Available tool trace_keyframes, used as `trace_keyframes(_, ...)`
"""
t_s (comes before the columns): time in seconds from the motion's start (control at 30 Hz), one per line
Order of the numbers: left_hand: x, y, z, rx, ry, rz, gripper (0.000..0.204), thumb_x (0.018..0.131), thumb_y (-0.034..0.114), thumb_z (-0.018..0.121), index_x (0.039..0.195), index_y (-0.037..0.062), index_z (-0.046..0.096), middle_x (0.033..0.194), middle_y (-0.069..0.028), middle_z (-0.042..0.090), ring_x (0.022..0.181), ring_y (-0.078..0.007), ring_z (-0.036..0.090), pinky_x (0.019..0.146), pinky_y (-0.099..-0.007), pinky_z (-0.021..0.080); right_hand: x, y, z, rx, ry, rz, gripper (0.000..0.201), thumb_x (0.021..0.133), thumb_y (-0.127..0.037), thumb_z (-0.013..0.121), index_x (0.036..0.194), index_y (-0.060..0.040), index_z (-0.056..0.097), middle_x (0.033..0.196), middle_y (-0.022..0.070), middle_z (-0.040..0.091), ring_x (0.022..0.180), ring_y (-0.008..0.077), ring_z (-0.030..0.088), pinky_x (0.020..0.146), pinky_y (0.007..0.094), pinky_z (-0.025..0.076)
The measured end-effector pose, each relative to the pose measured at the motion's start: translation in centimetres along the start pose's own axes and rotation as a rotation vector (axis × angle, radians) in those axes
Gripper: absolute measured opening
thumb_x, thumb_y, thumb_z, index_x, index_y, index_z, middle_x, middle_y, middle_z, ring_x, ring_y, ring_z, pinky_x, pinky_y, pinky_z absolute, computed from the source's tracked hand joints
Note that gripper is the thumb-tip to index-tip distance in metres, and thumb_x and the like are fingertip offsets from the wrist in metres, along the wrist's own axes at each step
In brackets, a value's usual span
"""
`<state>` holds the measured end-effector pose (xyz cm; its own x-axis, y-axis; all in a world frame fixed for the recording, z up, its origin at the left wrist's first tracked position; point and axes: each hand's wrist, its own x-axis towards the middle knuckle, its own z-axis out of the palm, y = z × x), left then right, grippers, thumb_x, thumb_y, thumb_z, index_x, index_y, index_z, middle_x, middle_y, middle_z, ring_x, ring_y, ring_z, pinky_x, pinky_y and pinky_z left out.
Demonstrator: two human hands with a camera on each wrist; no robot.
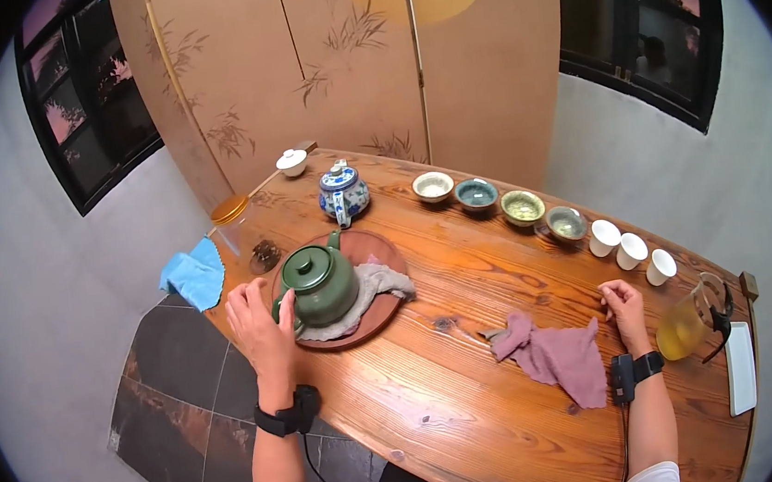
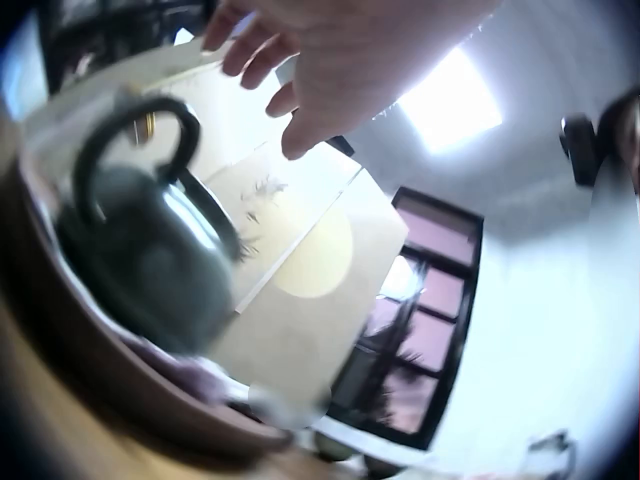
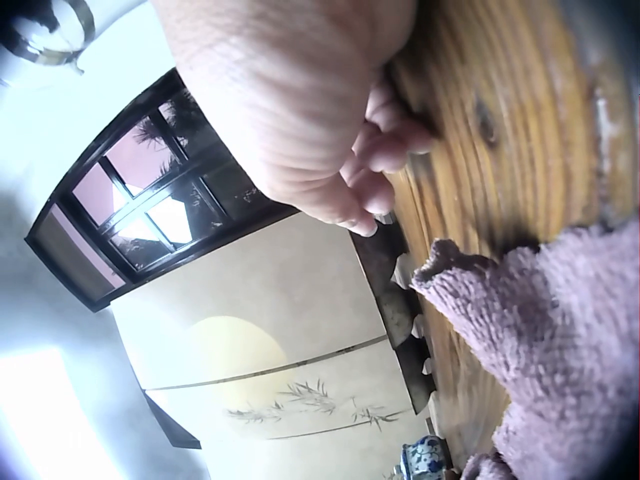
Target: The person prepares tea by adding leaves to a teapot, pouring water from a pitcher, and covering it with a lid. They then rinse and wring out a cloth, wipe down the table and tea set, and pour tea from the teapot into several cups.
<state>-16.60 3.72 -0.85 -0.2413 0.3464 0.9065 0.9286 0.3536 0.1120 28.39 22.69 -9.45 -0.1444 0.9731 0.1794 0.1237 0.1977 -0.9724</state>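
Observation:
A green teapot point(image 1: 321, 289) with its lid on stands on a grey cloth point(image 1: 372, 289) in a round brown tray point(image 1: 358, 337). Beside its handle is my left hand point(image 1: 263, 332), fingers loosely bent and spread. In the left wrist view that hand point(image 2: 370, 50) appears above the pot point(image 2: 150, 250), apart from the looped handle, holding nothing. My right hand point(image 1: 630, 315) rests at the tabletop with fingers loosely curled and nothing in them. A mauve cloth point(image 1: 560, 354) lies crumpled just left of it, and a glass pitcher of yellow tea point(image 1: 683, 329) stands to its right.
Behind the tray are a blue-and-white teapot point(image 1: 344, 194), a white lidded bowl point(image 1: 292, 163) and a jar with an orange lid point(image 1: 231, 214). Several bowls point(image 1: 476, 195) and white cups point(image 1: 631, 252) line the far edge. A white narrow tray point(image 1: 740, 369) lies at right.

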Motion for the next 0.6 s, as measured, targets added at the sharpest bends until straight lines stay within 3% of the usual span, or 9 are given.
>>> trace_keyframes(0.03,-0.3,-0.9,0.3,0.005,-0.004,0.004,0.019,0.075,0.011,0.063,0.079,0.0005,0.047,0.077,-0.0118,0.05,0.073,-0.0265,0.05,0.068,-0.0355,0.041,0.0,0.0,0.1,0.005,-0.003,0.005,0.013,0.085,-0.013,0.055,0.089,-0.001,0.059,0.069,-0.0004,0.054,0.05,0.0015,0.042,0.045,0.0143,0.034)
trace_keyframes(0.1,-1.5,-2.4,1.1,-0.561,-0.441,-0.527,0.019,0.08,0.016,0.061,0.08,0.002,0.048,0.074,-0.0078,0.054,0.063,-0.0174,0.052,0.062,-0.0274,0.042,0.1,0.0,0.0,-0.007,0.003,0.006,0.014,0.085,-0.013,0.054,0.089,-0.0009,0.059,0.068,-0.0004,0.054,0.05,0.0018,0.043,0.045,0.0145,0.035)
trace_keyframes(0.13,-2.4,-3.6,2.1,-0.56,-0.446,-0.523,0.019,0.08,0.016,0.061,0.08,0.002,0.048,0.074,-0.0078,0.054,0.063,-0.0174,0.052,0.062,-0.0274,0.042,0.1,0.0,0.0,-0.005,0.006,0.01,0.014,0.085,-0.013,0.054,0.089,-0.0009,0.059,0.068,-0.0004,0.054,0.05,0.0018,0.043,0.045,0.0145,0.035)
trace_keyframes(0.23,-3.1,-4.6,3.5,-1.147,-0.559,-0.805,0.018,0.086,0.024,0.056,0.078,0.01,0.048,0.064,0.0006,0.054,0.06,-0.0098,0.051,0.058,-0.019,0.04,-0.1,-0.1,0.1,-0.019,0.024,0.014,0.014,0.085,-0.013,0.054,0.088,-0.001,0.059,0.068,-0.0005,0.054,0.051,0.0022,0.044,0.045,0.0147,0.035)
trace_keyframes(0.27,-2.5,-4.1,2.8,-1.15,-0.575,-0.797,0.018,0.086,0.024,0.056,0.078,0.01,0.048,0.064,0.0006,0.054,0.06,-0.0098,0.051,0.058,-0.019,0.04,-0.1,-0.2,0.1,-0.01,0.015,0.01,0.013,0.085,-0.013,0.054,0.088,-0.001,0.059,0.068,-0.0006,0.053,0.051,0.0022,0.044,0.045,0.0148,0.035)
trace_keyframes(0.33,-1.7,-3.8,2.0,-1.064,-0.738,-1.009,0.02,0.086,0.027,0.054,0.076,0.0109,0.047,0.064,0.0002,0.053,0.06,-0.0088,0.05,0.059,-0.0191,0.04,-0.2,-0.3,0.2,0.002,0.024,0.014,0.013,0.085,-0.013,0.054,0.087,-0.0011,0.059,0.067,-0.0008,0.053,0.052,0.0023,0.044,0.045,0.0149,0.035)
trace_keyframes(0.4,-2.1,-4.6,2.0,-1.065,-0.771,-0.981,0.022,0.088,0.03,0.051,0.076,0.0114,0.048,0.063,0.0011,0.051,0.057,-0.0075,0.049,0.057,-0.02,0.041,-0.1,-0.3,0.1,0.016,0.0,0.032,0.013,0.085,-0.013,0.054,0.087,-0.0011,0.059,0.066,-0.0013,0.053,0.051,0.0022,0.044,0.044,0.015,0.035)
trace_keyframes(0.47,-1.8,-4.9,2.0,-1.395,-0.815,-1.008,0.023,0.088,0.031,0.051,0.075,0.0117,0.048,0.061,0.0024,0.048,0.052,-0.0067,0.045,0.052,-0.0211,0.041,-0.2,-0.6,0.1,0.009,0.014,0.045,0.013,0.085,-0.013,0.054,0.086,-0.0012,0.059,0.066,-0.0014,0.053,0.051,0.0022,0.044,0.044,0.0152,0.035)
trace_keyframes(0.6,-2.6,-4.8,3.4,-1.35,-0.672,-0.957,0.029,0.088,0.031,0.05,0.065,0.0139,0.043,0.048,0.0061,0.03,0.042,-0.0061,0.032,0.044,-0.0244,0.037,-0.1,-0.5,0.2,0.013,0.003,0.032,0.013,0.085,-0.013,0.054,0.086,-0.0012,0.059,0.066,-0.0011,0.053,0.05,0.0022,0.043,0.044,0.0152,0.035)
